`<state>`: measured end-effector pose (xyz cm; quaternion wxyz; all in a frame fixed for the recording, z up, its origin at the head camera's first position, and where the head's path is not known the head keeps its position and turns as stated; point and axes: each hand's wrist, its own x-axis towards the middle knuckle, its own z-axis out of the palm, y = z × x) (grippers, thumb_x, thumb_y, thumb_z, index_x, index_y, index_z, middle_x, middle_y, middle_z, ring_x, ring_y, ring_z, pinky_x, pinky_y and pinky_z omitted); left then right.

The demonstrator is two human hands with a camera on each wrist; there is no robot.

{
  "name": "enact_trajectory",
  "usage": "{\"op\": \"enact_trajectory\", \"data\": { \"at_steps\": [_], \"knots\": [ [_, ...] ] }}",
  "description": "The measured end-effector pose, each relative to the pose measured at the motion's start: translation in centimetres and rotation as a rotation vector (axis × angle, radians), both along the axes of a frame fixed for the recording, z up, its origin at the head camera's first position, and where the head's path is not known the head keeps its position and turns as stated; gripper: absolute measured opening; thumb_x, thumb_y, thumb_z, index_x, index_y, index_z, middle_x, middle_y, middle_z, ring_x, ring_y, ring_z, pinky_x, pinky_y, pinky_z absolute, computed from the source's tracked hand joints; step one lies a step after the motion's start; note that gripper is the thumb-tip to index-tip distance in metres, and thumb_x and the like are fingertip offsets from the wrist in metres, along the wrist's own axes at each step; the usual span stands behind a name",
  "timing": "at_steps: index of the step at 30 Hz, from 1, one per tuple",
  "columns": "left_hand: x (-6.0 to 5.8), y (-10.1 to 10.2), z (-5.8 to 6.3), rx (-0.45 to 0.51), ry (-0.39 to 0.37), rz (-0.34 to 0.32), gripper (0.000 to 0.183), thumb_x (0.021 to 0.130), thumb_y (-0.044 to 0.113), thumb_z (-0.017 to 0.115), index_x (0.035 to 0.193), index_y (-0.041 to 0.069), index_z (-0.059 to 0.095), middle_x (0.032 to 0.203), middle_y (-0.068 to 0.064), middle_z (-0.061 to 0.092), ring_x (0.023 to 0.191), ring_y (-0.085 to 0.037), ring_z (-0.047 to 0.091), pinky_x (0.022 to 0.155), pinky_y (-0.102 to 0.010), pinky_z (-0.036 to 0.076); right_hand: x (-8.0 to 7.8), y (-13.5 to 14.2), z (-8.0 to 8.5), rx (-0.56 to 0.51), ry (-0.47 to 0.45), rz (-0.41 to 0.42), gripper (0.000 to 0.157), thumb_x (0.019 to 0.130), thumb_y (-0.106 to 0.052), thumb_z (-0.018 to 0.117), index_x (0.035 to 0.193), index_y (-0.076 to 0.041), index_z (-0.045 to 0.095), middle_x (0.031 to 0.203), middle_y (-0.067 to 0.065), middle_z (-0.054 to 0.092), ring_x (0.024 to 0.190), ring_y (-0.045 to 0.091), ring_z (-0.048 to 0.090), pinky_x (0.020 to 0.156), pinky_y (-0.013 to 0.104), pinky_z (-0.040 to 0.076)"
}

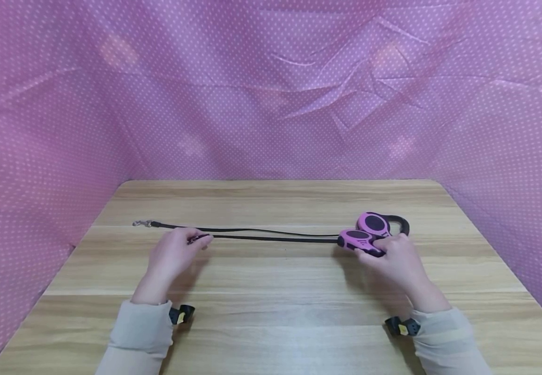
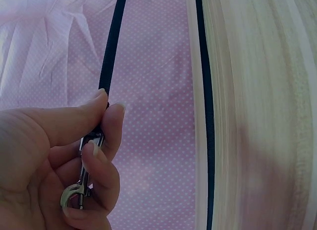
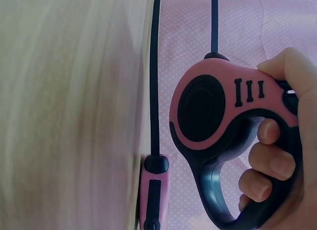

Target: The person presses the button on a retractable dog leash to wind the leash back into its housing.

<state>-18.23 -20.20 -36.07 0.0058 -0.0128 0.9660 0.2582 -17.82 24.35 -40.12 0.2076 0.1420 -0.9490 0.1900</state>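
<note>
Worktop [image 1: 271, 302] with wood grain spans the lower part of the head view, dotted pink cloth [image 1: 271, 120] rising behind it. Right of centre, the right hand [image 1: 402, 263] grips a pink-and-black retractable leash [image 1: 357, 236]; its black strap [image 1: 275, 239] runs straight across the middle to the left hand [image 1: 173, 255], left of centre. Just beyond, a second leash [image 1: 373, 222] lies on the worktop, its own thin band [image 1: 252, 229] leading to a metal hook [image 1: 141, 223] at the left of the frame. The two leashes overlap from this angle.

Left wrist view: at lower left, the left hand pinches the strap's end between thumb and forefinger, other fingers curled about a metal clip [image 2: 74, 192]. The clip looks hard and smooth, so it may slide in the fingers; the flat strap seems soft and pliant, making the spot just above the clip a secure hold. Farther right, the thin band passes down the frame.

Right wrist view: at right, the right hand's fingers wrap the handle loop [image 3: 210, 188]. The casing [image 3: 229, 86] appears to be stiff plastic, likely light enough for one hand, and the loop suits a full grip. At bottom centre the second leash shows edge-on, apart from the held one.
</note>
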Motion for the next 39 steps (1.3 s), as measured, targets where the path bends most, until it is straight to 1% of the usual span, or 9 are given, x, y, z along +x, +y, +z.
{"op": "enact_trajectory", "data": {
  "at_steps": [5, 7, 12, 15, 19, 25, 29, 36, 39],
  "knots": [
    [0.0, 0.0, -0.1, 0.001, 0.028, 0.006, 0.036, 0.098, 0.05, 0.055, 0.104, 0.021, 0.075, 0.107, -0.004, 0.074, 0.095, -0.025, 0.064, 0.068, -0.035, 0.044, 0.1, -0.1, -0.1, -0.003, 0.019, 0.009, 0.039, 0.075, -0.032, 0.079, 0.052, -0.016, 0.052, 0.051, -0.004, 0.049, 0.059, 0.02, 0.045, 0.066, 0.04, 0.039],
    [0.0, 0.1, -0.1, 0.002, 0.038, 0.005, 0.036, 0.097, 0.051, 0.056, 0.103, 0.021, 0.075, 0.106, -0.005, 0.074, 0.092, -0.024, 0.064, 0.066, -0.034, 0.043, 0.1, -0.2, -0.1, -0.002, 0.012, 0.008, 0.039, 0.075, -0.033, 0.079, 0.052, -0.016, 0.052, 0.051, -0.004, 0.05, 0.06, 0.021, 0.046, 0.067, 0.04, 0.039],
    [0.1, 0.4, -0.1, 0.001, 0.057, 0.007, 0.037, 0.096, 0.053, 0.056, 0.1, 0.021, 0.075, 0.105, -0.005, 0.075, 0.091, -0.024, 0.064, 0.064, -0.034, 0.043, 0.1, -0.3, -0.2, 0.0, -0.009, 0.005, 0.04, 0.076, -0.034, 0.078, 0.053, -0.016, 0.052, 0.053, -0.003, 0.052, 0.064, 0.023, 0.047, 0.066, 0.038, 0.039],
    [0.1, 0.5, -0.1, 0.005, 0.062, 0.011, 0.039, 0.096, 0.054, 0.056, 0.098, 0.02, 0.075, 0.103, -0.004, 0.074, 0.086, -0.022, 0.062, 0.064, -0.033, 0.041, 0.1, -0.4, -0.4, -0.007, 0.001, 0.014, 0.041, 0.076, -0.034, 0.078, 0.052, -0.017, 0.049, 0.053, -0.003, 0.05, 0.063, 0.022, 0.045, 0.065, 0.037, 0.038],
    [0.2, 0.7, -0.2, 0.014, 0.067, 0.012, 0.042, 0.096, 0.055, 0.055, 0.096, 0.019, 0.074, 0.1, -0.003, 0.074, 0.079, -0.019, 0.058, 0.063, -0.033, 0.04, 0.1, -0.5, -0.6, -0.011, 0.037, 0.034, 0.043, 0.075, -0.033, 0.078, 0.051, -0.018, 0.046, 0.05, -0.006, 0.045, 0.061, 0.019, 0.042, 0.063, 0.036, 0.037],
    [0.3, 0.9, -0.2, 0.015, 0.083, 0.016, 0.042, 0.096, 0.055, 0.055, 0.096, 0.019, 0.075, 0.102, -0.003, 0.074, 0.081, -0.02, 0.06, 0.062, -0.032, 0.04, 0.1, -0.6, -0.5, -0.009, 0.064, 0.049, 0.043, 0.074, -0.032, 0.078, 0.051, -0.018, 0.045, 0.051, -0.006, 0.045, 0.06, 0.018, 0.042, 0.063, 0.036, 0.037],
    [0.2, 0.9, -0.3, 0.011, 0.086, 0.027, 0.041, 0.096, 0.055, 0.055, 0.095, 0.02, 0.075, 0.103, -0.004, 0.075, 0.085, -0.021, 0.062, 0.063, -0.032, 0.041, 0.2, -0.6, -0.4, -0.007, 0.062, 0.052, 0.043, 0.074, -0.032, 0.077, 0.051, -0.018, 0.044, 0.051, -0.006, 0.045, 0.061, 0.018, 0.041, 0.064, 0.035, 0.037],
    [0.2, 0.9, -0.5, 0.003, 0.099, 0.025, 0.039, 0.097, 0.052, 0.056, 0.096, 0.018, 0.075, 0.102, -0.004, 0.074, 0.08, -0.021, 0.061, 0.062, -0.031, 0.04, 0.3, -0.8, -0.3, -0.012, 0.058, 0.05, 0.043, 0.074, -0.031, 0.078, 0.051, -0.017, 0.046, 0.051, -0.006, 0.046, 0.06, 0.018, 0.042, 0.066, 0.038, 0.04],
    [0.3, 1.0, -0.5, -0.002, 0.107, 0.02, 0.038, 0.097, 0.052, 0.056, 0.097, 0.018, 0.075, 0.1, -0.003, 0.075, 0.084, -0.022, 0.063, 0.064, -0.032, 0.042, 0.3, -0.9, -0.2, -0.011, 0.036, 0.044, 0.043, 0.075, -0.032, 0.078, 0.051, -0.016, 0.047, 0.052, -0.005, 0.047, 0.062, 0.019, 0.043, 0.068, 0.04, 0.041]
  ]
}}
